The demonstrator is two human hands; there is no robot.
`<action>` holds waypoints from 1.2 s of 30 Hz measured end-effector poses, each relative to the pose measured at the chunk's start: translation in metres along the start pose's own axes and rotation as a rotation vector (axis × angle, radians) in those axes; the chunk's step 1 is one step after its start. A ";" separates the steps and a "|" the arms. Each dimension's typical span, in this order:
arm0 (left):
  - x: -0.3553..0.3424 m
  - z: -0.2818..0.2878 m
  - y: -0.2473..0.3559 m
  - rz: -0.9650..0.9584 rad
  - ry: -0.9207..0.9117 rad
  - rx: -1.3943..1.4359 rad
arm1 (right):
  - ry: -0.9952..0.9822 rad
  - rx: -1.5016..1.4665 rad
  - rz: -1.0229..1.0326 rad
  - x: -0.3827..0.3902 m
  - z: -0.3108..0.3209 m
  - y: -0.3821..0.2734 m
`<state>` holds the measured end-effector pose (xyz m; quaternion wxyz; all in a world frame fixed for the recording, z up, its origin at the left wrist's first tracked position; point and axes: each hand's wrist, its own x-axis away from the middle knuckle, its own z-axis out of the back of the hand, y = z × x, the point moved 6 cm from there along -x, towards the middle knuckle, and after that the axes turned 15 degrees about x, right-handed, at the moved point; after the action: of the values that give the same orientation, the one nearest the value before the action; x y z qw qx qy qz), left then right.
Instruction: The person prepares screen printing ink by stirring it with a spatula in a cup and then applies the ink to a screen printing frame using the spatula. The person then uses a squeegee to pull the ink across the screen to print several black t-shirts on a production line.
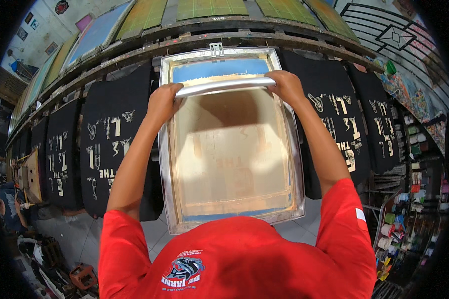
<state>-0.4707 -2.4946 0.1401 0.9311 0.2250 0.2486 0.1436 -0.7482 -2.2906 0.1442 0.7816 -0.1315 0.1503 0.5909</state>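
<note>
A screen-printing frame (295, 149) with a metal rim and a pale mesh lies in front of me, held by a small clamp (216, 50) at its far edge. Blue areas show at both ends of the mesh, and faint lettering in the middle. My left hand (163, 102) grips the left end of a long silver squeegee (222, 85), and my right hand (286, 88) grips its right end. The squeegee spans the screen near its far end. Whether its blade touches the mesh I cannot tell.
Black shirts with cream prints (105, 119) (336, 114) lie on boards either side. Stencil screens (137, 20) line a rail (184, 33) behind. Ink tubs (419, 187) crowd the right, beside a tiled floor (304, 226). Another person (7, 204) is at the far left.
</note>
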 end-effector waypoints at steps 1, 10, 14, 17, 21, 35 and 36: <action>-0.008 -0.009 -0.014 -0.009 0.015 -0.012 | 0.023 0.004 -0.005 -0.008 -0.016 0.005; -0.016 -0.032 -0.051 0.167 -0.271 -0.002 | -0.159 0.026 -0.014 -0.011 -0.042 0.000; -0.004 0.000 -0.017 0.262 -0.529 0.230 | -0.453 -0.086 0.057 0.002 -0.004 -0.006; 0.048 0.026 0.044 0.350 -0.644 0.265 | -0.535 -0.148 0.056 0.056 0.046 -0.043; 0.131 0.030 0.113 0.343 -0.731 0.314 | -0.620 -0.167 0.002 0.154 0.089 -0.085; 0.260 0.002 0.165 0.246 -0.403 0.057 | -0.290 0.007 -0.039 0.294 0.092 -0.138; 0.267 0.001 0.169 0.204 -0.340 0.035 | -0.256 0.013 -0.038 0.302 0.091 -0.141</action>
<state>-0.2733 -2.2488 0.1173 0.9362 0.2861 0.0663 0.1931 -0.5275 -2.0262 0.1140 0.8063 -0.0527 0.0507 0.5870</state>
